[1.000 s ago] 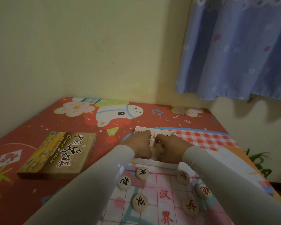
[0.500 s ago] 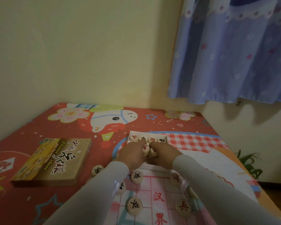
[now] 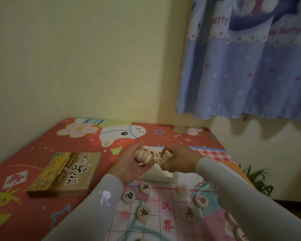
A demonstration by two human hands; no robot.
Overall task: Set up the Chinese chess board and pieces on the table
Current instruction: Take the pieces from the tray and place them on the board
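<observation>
Wooden pieces dot the board unsorted; past it, over the tray, our left hand and right hand each clutch a stack of pieces, fingers curled, so most placing remains.

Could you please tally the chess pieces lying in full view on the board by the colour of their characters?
Black-character pieces: 3
Red-character pieces: 2
Blurred piece, colour unclear: 1
Total: 6, leaving out those partly hidden by the right sleeve.
</observation>
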